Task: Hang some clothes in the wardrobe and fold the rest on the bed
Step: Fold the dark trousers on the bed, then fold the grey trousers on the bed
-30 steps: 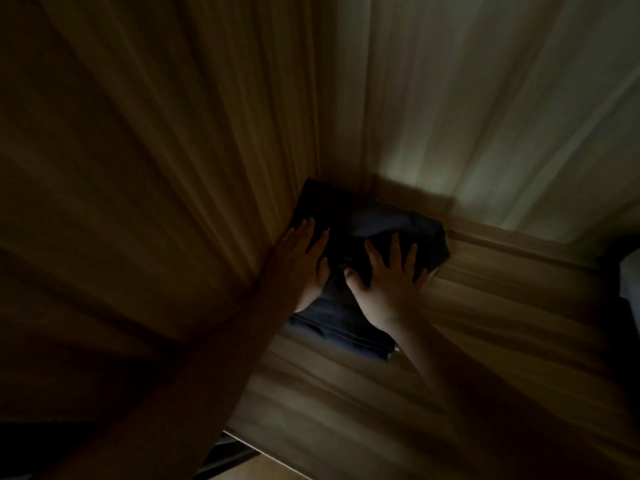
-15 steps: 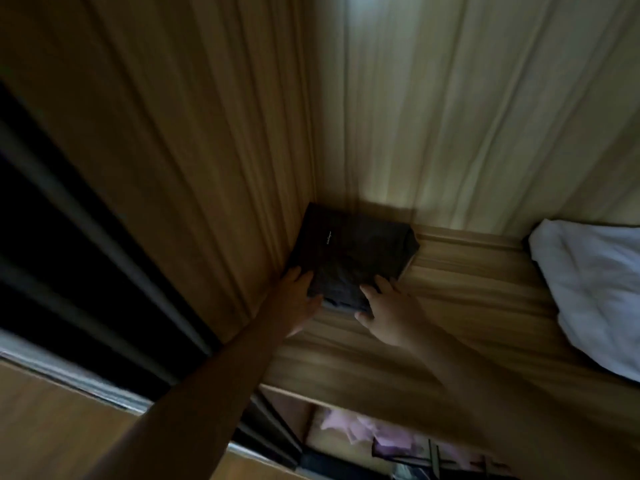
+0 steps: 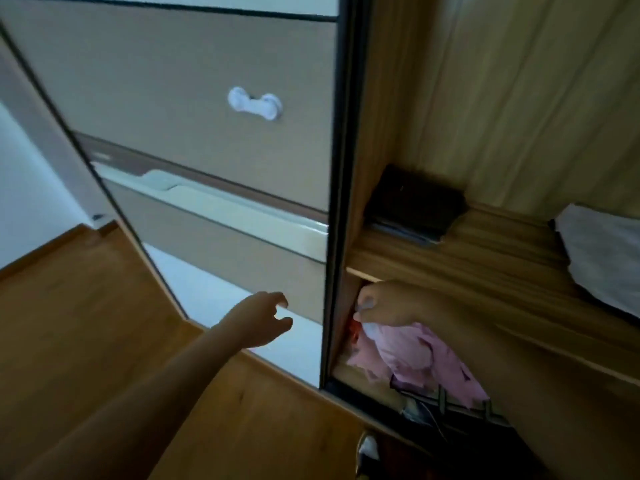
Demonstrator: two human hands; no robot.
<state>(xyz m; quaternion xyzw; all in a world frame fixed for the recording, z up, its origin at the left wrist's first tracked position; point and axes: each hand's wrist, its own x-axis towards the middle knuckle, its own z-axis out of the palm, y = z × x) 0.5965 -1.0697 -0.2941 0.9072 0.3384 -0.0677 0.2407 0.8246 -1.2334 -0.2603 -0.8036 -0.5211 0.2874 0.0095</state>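
Observation:
A folded dark garment (image 3: 415,206) lies in the back left corner of the wooden wardrobe shelf (image 3: 485,268), with neither hand on it. My left hand (image 3: 263,317) hangs in front of the sliding wardrobe door (image 3: 207,150), fingers spread and holding nothing. My right hand (image 3: 388,304) sits just below the shelf's front edge with its fingers curled, directly above a pink garment (image 3: 419,355) in the lower compartment. Blur hides whether its fingers pinch that cloth.
A white cloth (image 3: 602,251) lies on the right of the shelf. A white child lock (image 3: 254,105) is stuck on the door. Dark hangers and a rail (image 3: 450,403) show low in the wardrobe. Wooden floor (image 3: 86,323) spreads to the left.
Both hands have come off the folded dark garment and drawn back out of the shelf. The view has swung left and down, bringing the sliding door and the floor into sight.

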